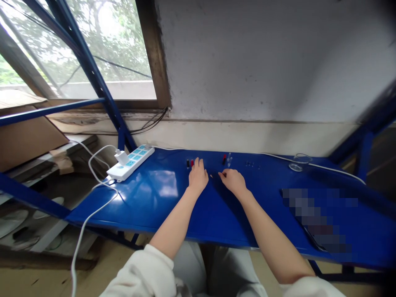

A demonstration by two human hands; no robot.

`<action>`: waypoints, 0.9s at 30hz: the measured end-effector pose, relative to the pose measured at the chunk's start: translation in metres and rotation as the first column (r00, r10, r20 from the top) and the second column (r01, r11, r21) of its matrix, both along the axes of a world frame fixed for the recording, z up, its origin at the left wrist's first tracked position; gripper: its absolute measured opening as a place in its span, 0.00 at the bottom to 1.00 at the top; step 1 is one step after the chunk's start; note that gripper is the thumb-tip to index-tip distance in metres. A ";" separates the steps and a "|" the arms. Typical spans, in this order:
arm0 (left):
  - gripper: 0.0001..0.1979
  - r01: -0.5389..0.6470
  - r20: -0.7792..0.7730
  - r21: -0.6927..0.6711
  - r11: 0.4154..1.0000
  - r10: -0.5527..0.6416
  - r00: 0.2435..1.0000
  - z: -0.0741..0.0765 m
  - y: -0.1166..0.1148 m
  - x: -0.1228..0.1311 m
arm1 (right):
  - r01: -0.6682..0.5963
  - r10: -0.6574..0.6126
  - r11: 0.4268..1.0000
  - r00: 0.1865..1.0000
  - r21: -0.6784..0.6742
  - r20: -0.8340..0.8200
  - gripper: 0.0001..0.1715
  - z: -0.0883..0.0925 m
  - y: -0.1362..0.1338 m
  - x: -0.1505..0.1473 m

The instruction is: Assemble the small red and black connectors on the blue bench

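Note:
My left hand [198, 176] rests on the blue tabletop with its fingers stretched out. Just left of its fingers stand a small black piece [187, 163] and a small red piece [192, 163]; whether the hand touches the red one I cannot tell. My right hand [234, 181] is closed, thumb and fingers pressed together, and what they hold, if anything, is too small to make out. A tiny pale thing [211, 176] lies between the hands. Beyond my right hand stand a red-and-black piece [224, 159] and small clear tubes [229, 159].
A white power strip [131, 163] with a plug and cable lies on the left of the blue table [154, 212]. Several tiny clear bits [248, 163] lie right of the tubes. Farther right are a round clear container [296, 166] and a dark blurred flat object [315, 218].

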State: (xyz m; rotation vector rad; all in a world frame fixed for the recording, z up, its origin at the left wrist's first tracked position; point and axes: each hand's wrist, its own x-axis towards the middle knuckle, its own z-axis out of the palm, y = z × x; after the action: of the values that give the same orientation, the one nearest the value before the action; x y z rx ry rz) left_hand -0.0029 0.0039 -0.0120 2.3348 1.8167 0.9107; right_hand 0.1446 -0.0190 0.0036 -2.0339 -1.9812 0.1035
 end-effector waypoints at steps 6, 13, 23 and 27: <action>0.20 0.035 0.063 0.051 0.998 -0.039 0.997 0.001 0.002 -0.001 | -0.002 0.001 1.000 1.000 -0.015 -0.010 0.18 0.001 -0.001 -0.001; 0.18 0.012 0.206 0.119 0.993 -0.036 0.978 0.010 -0.004 -0.011 | -0.008 0.007 1.000 0.999 -0.010 -0.037 0.19 0.002 -0.001 0.000; 0.10 -0.126 0.052 -0.229 0.965 0.141 0.989 0.034 -0.002 -0.054 | -0.045 0.043 0.998 0.997 -0.033 -0.060 0.19 0.004 -0.002 -0.002; 0.13 -0.110 -0.111 -0.309 0.945 0.079 0.991 0.021 0.000 -0.055 | -0.060 0.059 0.998 0.997 -0.010 -0.052 0.19 0.004 -0.002 -0.002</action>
State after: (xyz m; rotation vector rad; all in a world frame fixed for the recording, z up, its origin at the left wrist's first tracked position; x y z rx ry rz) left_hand -0.0584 0.0034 0.0086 2.1440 1.9563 0.4752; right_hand 0.1422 -0.0215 0.0072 -1.9592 -2.0142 0.1791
